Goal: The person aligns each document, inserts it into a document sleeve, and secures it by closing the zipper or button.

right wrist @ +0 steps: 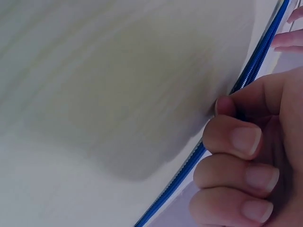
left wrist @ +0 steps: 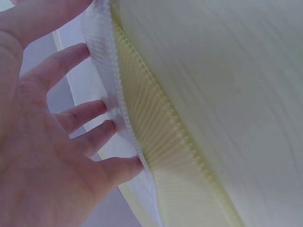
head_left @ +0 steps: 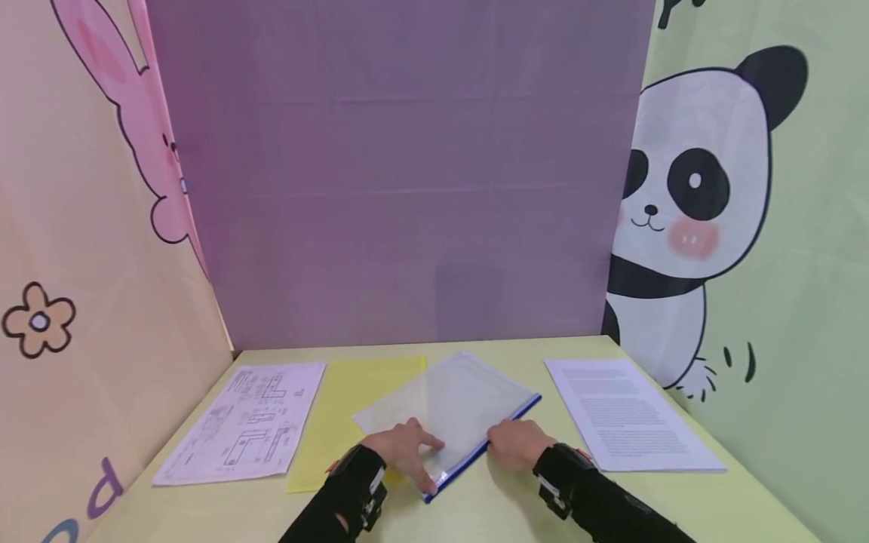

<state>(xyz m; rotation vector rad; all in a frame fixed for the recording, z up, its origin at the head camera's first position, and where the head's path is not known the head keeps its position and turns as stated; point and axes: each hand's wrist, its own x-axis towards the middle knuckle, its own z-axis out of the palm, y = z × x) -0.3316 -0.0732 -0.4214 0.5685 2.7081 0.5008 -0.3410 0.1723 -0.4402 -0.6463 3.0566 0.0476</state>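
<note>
A clear zip folder [head_left: 468, 400] lies at an angle on the table, its blue zipper edge [head_left: 526, 406] facing the lower right. My left hand [head_left: 407, 450] rests on the folder's near part with fingers spread; in the left wrist view the fingertips of that hand [left wrist: 61, 123] touch the clear, ribbed plastic. At the middle of the blue edge, my right hand [head_left: 519, 445] pinches the zipper. The right wrist view shows the curled fingers of that hand [right wrist: 241, 161] at the blue zipper [right wrist: 180, 177], with thumb and index finger together; whatever is between them is hidden.
A sheet with line drawings [head_left: 244, 422] lies on the left of the pale yellow table [head_left: 224, 513]. Beside it is a yellow folder [head_left: 326, 430], partly under the clear one. Printed text sheets [head_left: 631, 415] lie on the right. A purple panel [head_left: 407, 173] stands behind.
</note>
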